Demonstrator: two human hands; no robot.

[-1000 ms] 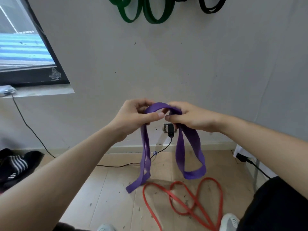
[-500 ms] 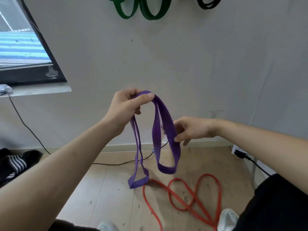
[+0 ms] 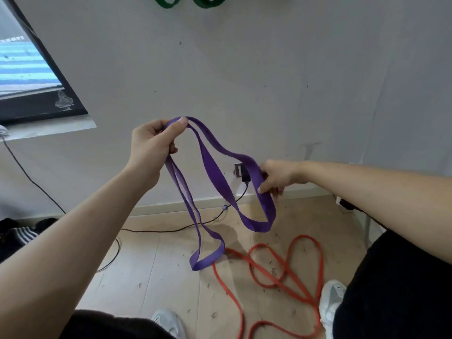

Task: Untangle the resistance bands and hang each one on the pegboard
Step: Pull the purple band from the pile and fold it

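My left hand [image 3: 152, 145] grips the top of a purple resistance band [image 3: 216, 174], thumb pinching it against the fingers. From there two loops hang down: a narrow one reaches the floor, a wider one swings to the right. My right hand [image 3: 277, 176] holds the outer strand of that wider loop, lower and to the right, fingers curled round it. A red band [image 3: 281, 270] lies twisted in loops on the wooden floor below. Bottoms of green bands [image 3: 168, 1] hang on the wall at the top edge; the pegboard itself is out of view.
A wall socket with a black plug [image 3: 242, 172] sits behind the purple band, its cable [image 3: 171, 230] running along the floor. A window [image 3: 27, 79] is at the left, dark clothing [image 3: 17, 233] on the floor below it. My shoes [image 3: 330, 304] stand by the red band.
My hands have come apart: the left rose and kept the band's top, the right dropped, slid right and pulled one loop outward. The view has tilted down.
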